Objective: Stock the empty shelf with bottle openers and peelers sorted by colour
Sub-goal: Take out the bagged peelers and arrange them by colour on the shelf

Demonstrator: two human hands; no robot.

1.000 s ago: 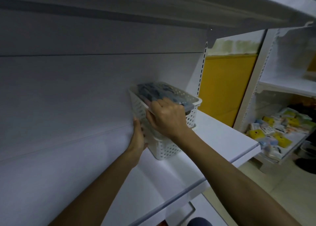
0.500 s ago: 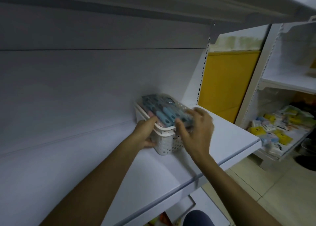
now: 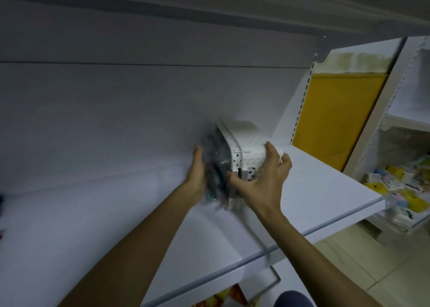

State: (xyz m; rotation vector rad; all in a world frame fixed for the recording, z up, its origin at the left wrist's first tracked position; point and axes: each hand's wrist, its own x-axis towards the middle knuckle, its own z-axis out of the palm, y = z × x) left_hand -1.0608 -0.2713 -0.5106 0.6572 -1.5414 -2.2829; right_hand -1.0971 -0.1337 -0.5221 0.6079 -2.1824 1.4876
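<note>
Head view: white basket (image 3: 243,143) tipped sideways on shelf (image 3: 314,181). Right hand (image 3: 260,181) grips it, fingers spread. Left hand (image 3: 197,174), fingers together, presses packets (image 3: 215,164) at the basket's mouth. Judged step: emptying; next, sorting by colour.

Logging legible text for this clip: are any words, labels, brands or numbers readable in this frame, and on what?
None can be read.
white basket: no label shows, only rows of holes.
packets at its mouth: motion-blurred, no print legible.
packets on the right-hand rack: printed faces, too small and blurred to read.
packets below the shelf edge: partly cut off and blurred, unreadable.
</note>
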